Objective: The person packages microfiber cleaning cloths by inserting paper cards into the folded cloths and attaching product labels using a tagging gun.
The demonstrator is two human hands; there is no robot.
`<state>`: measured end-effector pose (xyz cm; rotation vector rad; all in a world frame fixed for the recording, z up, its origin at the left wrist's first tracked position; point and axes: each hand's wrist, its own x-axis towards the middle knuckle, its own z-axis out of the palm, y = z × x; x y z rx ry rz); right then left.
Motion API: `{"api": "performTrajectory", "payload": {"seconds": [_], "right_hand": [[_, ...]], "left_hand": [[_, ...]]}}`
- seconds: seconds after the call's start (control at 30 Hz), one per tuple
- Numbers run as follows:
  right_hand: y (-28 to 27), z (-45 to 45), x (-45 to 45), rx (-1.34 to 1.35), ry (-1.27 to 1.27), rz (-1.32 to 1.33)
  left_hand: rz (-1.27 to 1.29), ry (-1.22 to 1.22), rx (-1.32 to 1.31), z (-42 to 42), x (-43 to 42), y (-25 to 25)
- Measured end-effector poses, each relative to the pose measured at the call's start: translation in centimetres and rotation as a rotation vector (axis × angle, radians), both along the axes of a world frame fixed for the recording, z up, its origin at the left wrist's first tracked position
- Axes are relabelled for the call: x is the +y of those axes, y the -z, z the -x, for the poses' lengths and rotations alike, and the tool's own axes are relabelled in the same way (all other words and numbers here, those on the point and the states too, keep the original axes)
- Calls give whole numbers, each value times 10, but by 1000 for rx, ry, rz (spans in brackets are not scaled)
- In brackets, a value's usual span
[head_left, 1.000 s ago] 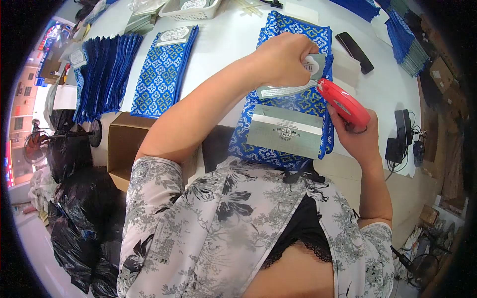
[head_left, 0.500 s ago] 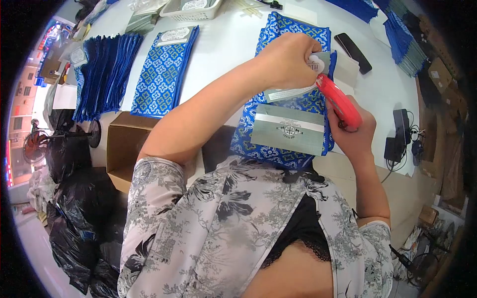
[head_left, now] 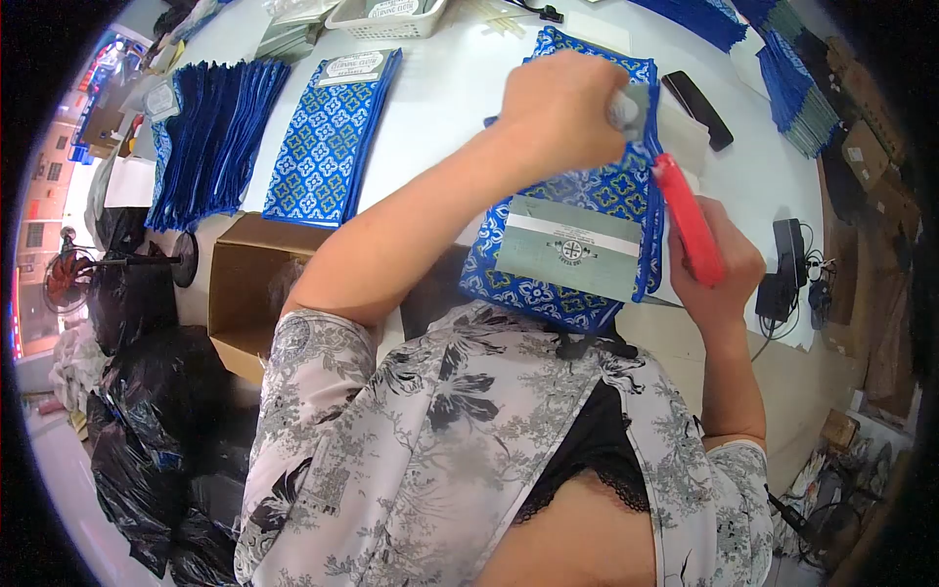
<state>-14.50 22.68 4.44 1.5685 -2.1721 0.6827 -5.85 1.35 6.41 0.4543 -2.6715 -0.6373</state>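
Observation:
My left hand (head_left: 565, 110) is closed on a grey-green printed card (head_left: 634, 110) above a blue patterned cloth (head_left: 616, 184); its fingertips are partly hidden and blurred. In my right hand (head_left: 719, 264) is a red handheld tool (head_left: 693, 223), its tip just right of the cloth and apart from the card. Nearer my body, a second grey-green card (head_left: 569, 247) with a white band lies flat on the blue cloth.
Left on the white table (head_left: 450, 88) are a folded cloth (head_left: 328, 147), a row of blue cloths (head_left: 217, 137) and a white basket (head_left: 386, 26). A black object (head_left: 696, 110) and power adapters (head_left: 782, 274) lie right. An open cardboard box (head_left: 245, 293) stands below.
The red tool and my right hand have moved right and slightly down, away from my left hand. My left hand has risen slightly with the card, which has turned.

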Motion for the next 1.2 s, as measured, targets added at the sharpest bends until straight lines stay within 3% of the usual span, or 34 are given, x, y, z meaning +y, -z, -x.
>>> {"api": "performTrajectory", "payload": {"seconds": [0.13, 0.2, 0.3, 0.33, 0.4, 0.43, 0.53, 0.67, 0.77, 0.87, 1.0, 1.07, 1.1, 1.17, 1.2], "right_hand": [[1, 7, 5, 104, -1, 135], [24, 38, 7, -105, 192, 233], [50, 80, 13, -223, 589, -25], [63, 98, 20, -225, 592, -24], [88, 133, 38, -204, 768, -350], [95, 145, 43, -207, 769, -352], [96, 152, 49, 0, 978, -495], [139, 196, 80, 207, 783, -536], [98, 125, 47, -11, 793, -575], [122, 125, 56, 84, 644, -405], [96, 130, 59, 62, 569, -425], [57, 123, 46, -166, 652, -873], [54, 123, 47, -163, 654, -869], [52, 115, 46, 9, 466, -434], [43, 99, 37, 6, 447, -428]], "left_hand": [[20, -32, 39, -8, -5, 1], [32, 7, 99, -16, 7, -3], [49, 142, 5, -39, 35, -20], [69, 223, 25, -49, 45, -20], [87, 306, 44, -65, 62, -21], [113, 360, -60, -72, 69, -20], [138, 452, -153, -89, 80, -9], [160, 511, -121, -95, 73, 1], [123, 513, -28, -95, 68, 12], [42, 509, -4, -95, 65, 18], [-13, 443, -2, -98, 61, 20], [7, 444, 32, -97, 62, 22], [26, 426, 62, -97, 62, 24], [46, 416, 75, -97, 63, 31], [63, 410, 85, -98, 62, 36]]}}
